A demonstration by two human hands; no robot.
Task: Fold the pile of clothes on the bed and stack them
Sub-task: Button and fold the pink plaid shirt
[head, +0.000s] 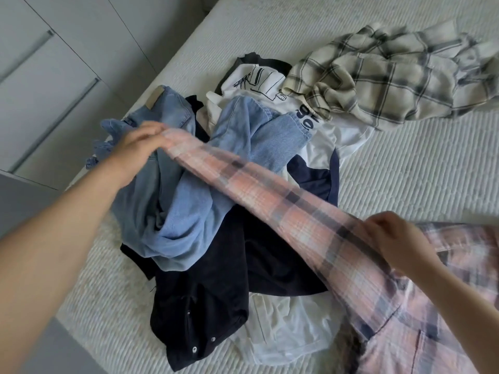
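Note:
A pink plaid shirt has one sleeve stretched in the air across the pile. My left hand grips the cuff end of that sleeve at the upper left. My right hand pinches the same sleeve near the shoulder at the right. The shirt's body lies at the lower right. Under the sleeve lies the pile: light blue jeans, a black garment with snaps, a white garment and a white and navy printed top.
A cream and grey plaid shirt lies crumpled at the back right of the white textured bed. White wardrobe doors stand to the left, close to the bed's edge.

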